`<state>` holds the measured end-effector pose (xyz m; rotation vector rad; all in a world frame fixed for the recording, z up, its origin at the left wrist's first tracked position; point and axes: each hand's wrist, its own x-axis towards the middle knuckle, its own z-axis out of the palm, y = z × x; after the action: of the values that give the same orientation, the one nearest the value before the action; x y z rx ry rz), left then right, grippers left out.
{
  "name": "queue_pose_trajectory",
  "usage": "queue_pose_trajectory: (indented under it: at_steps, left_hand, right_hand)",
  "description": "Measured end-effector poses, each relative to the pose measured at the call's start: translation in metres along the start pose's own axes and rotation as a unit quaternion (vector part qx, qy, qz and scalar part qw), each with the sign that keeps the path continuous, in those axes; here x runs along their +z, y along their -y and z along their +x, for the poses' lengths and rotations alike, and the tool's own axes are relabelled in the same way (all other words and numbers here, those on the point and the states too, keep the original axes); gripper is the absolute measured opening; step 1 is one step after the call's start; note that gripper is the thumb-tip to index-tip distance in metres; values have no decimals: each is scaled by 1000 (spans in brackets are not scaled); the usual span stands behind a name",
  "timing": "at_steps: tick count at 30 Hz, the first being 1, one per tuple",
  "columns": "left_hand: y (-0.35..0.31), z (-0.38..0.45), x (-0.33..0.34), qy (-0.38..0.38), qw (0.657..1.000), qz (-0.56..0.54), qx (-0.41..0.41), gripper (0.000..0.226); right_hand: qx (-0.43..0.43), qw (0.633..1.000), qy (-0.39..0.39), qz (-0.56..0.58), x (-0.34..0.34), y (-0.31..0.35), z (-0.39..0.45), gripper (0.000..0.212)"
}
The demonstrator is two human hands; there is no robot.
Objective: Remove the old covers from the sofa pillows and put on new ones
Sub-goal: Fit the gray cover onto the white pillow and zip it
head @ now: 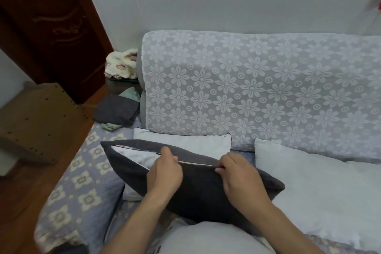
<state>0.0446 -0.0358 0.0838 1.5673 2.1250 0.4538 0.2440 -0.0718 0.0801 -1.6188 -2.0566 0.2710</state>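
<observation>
From the head view, a dark grey cover [198,189] is on a pillow that lies across the person's lap, at the front edge of the sofa [86,173]. The zipper [195,163] runs along the top edge of the cover. To the left of the left hand the cover gapes open, and the white pillow [134,155] shows inside. To the right the zipper looks closed.

The left hand [165,173] sits at the zipper, where the open part ends. Its fingers are curled and seem to pinch the zipper pull, but the pull itself is hidden under them. The right hand [237,173] has its fingers curled too, pinching the top edge of the cover near the closed end.

Two bare white pillows wait on the sofa. One [181,140] leans on the back of the sofa just behind the dark cover. The other [319,187] lies near the right end of the seat. A pile of folded cloth [117,112] sits at the far left corner of the seat.

What could go wrong? I think the white pillow may get caught in the zipper teeth, because it bulges right up to the gap. A hard pull could then jam the zipper or tear the cloth. If the right hand lets the edge go slack, the cover may bunch up and the pull may stick. The pillow could also slide off the lap.
</observation>
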Motion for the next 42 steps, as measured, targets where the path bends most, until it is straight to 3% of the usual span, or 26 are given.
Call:
queue_pose_trajectory:
  at_steps: [3,8,10,13,17,25,33,39,42]
  left_hand:
    - [26,24,-6,4,999,-34,-38,18]
    - [28,12,6,109,985,-126,37,23]
    - [21,-1,17,125,978,-159,56,22]
    - [5,-13,30,148,968,-162,121,22]
    - [-7,-22,31,142,967,-116,175,22]
    - [15,-26,37,183,975,-58,111,17]
    - [32,-26,38,101,992,-1,75,18]
    - [38,-8,24,-3,998,42,52,13]
    - [44,9,8,18,998,56,27,13]
  right_hand:
    - [27,999,17,-10,-7,-17,-6,19]
    - [119,975,166,-91,-15,-50,-18,9]
    - [106,974,189,-61,-6,-43,-16,23]
    - [23,982,185,-4,29,-15,-9,36]
    - [-13,995,98,-13,56,-7,-2,16]
    - [-10,991,126,39,79,-4,-22,15]
    - [-57,982,178,6,69,13,-14,16]
    - [-3,978,206,-12,56,-2,-17,15]
    - [32,975,218,-6,54,-13,-26,15]
